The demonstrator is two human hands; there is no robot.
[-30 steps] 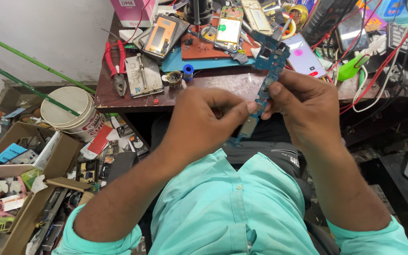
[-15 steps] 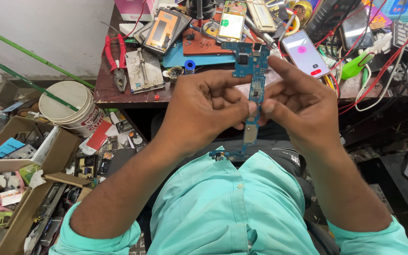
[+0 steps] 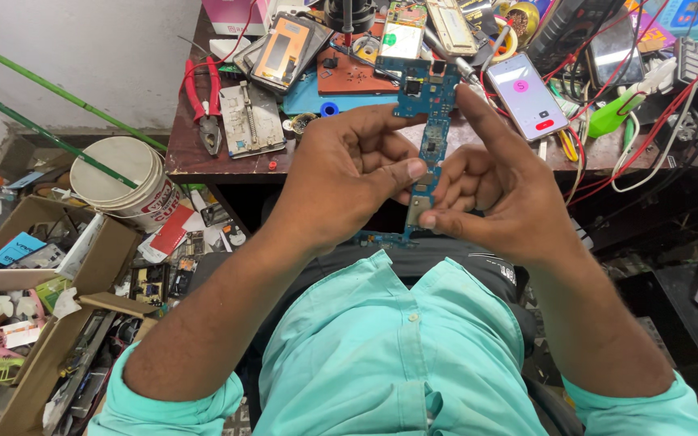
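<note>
A long blue phone circuit board (image 3: 427,121) stands nearly upright between both hands, above my lap and in front of the workbench edge. My left hand (image 3: 349,173) grips its middle from the left, thumb pressed on the board's face. My right hand (image 3: 498,190) holds the lower part from the right, with its index finger stretched up along the board's upper right edge. The board's bottom end is hidden behind my fingers.
The brown workbench (image 3: 203,161) carries red-handled pliers (image 3: 203,105), a metal board holder (image 3: 250,121), a dismantled phone (image 3: 284,48), a lit smartphone (image 3: 527,97), red wires and a green tool (image 3: 616,113). A white bucket (image 3: 119,182) and cardboard boxes of parts (image 3: 50,274) sit on the floor at left.
The board has turned from tilted to nearly upright and risen toward the bench. My right index finger has stretched up along its edge; the camera view has tipped down slightly.
</note>
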